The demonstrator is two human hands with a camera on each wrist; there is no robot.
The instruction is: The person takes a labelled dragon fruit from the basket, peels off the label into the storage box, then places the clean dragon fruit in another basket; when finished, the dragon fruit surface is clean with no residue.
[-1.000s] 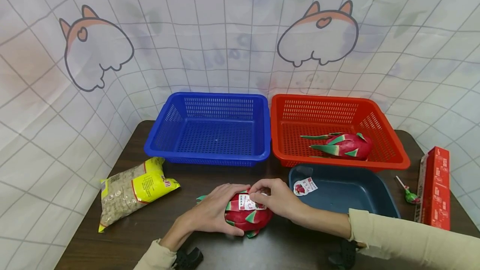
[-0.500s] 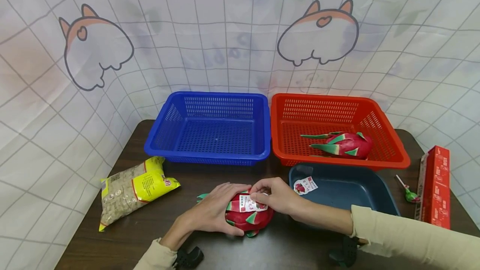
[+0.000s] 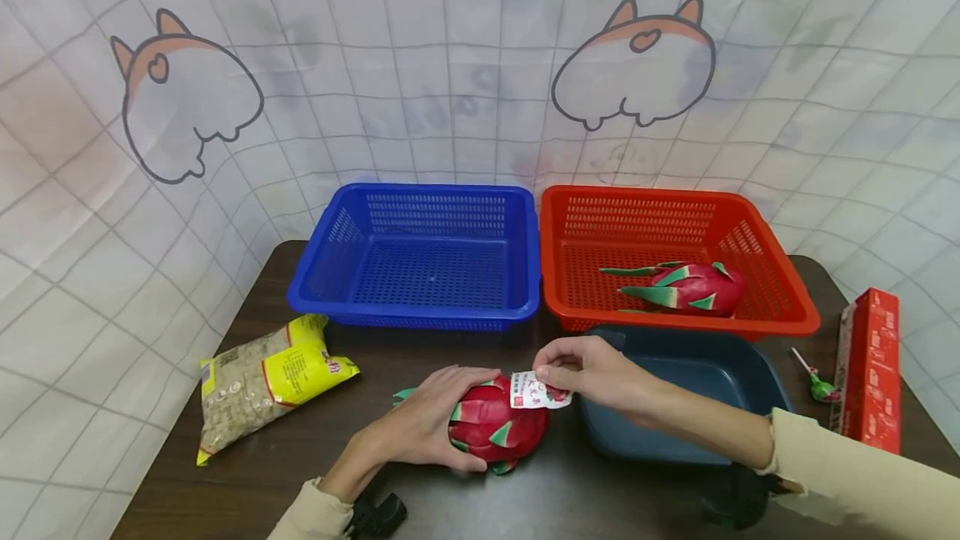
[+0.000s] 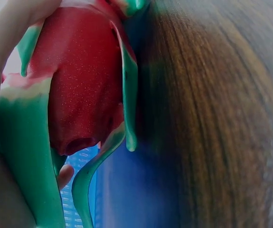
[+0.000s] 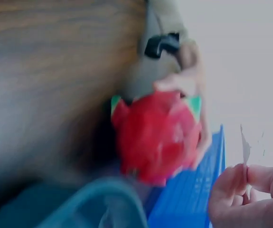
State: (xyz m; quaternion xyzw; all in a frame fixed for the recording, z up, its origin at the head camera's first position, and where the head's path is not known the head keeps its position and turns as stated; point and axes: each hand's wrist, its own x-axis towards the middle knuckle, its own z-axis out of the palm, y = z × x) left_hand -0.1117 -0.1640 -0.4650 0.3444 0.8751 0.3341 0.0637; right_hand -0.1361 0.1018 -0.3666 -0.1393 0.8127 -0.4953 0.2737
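My left hand point(image 3: 430, 421) grips a red dragon fruit point(image 3: 510, 432) on the table, with its fingers over the top and the thumb along the near side. In the left wrist view, long green scales hang from the end of the dragon fruit point(image 4: 81, 71). My right hand point(image 3: 592, 369) pinches a white printed sticker point(image 3: 527, 390) between thumb and index finger. From the head camera this sticker overlaps the fruit's upper right. Seen edge-on in the right wrist view, the sticker point(image 5: 246, 147) stands up from the fingertips, apart from the fruit.
Behind are a blue basket point(image 3: 412, 313) and a red basket point(image 3: 780, 273) with another dragon fruit point(image 3: 705, 290) inside. A dark blue tray point(image 3: 697, 386) lies under my right forearm. A yellow bag point(image 3: 277, 377) lies left; a lollipop point(image 3: 821, 390) and red box point(image 3: 873, 373) stand right.
My right hand has moved right and slightly up with the sticker, baring the fruit's red skin beneath. It now covers the sticker on the tray. My left hand and the fruit stay put.
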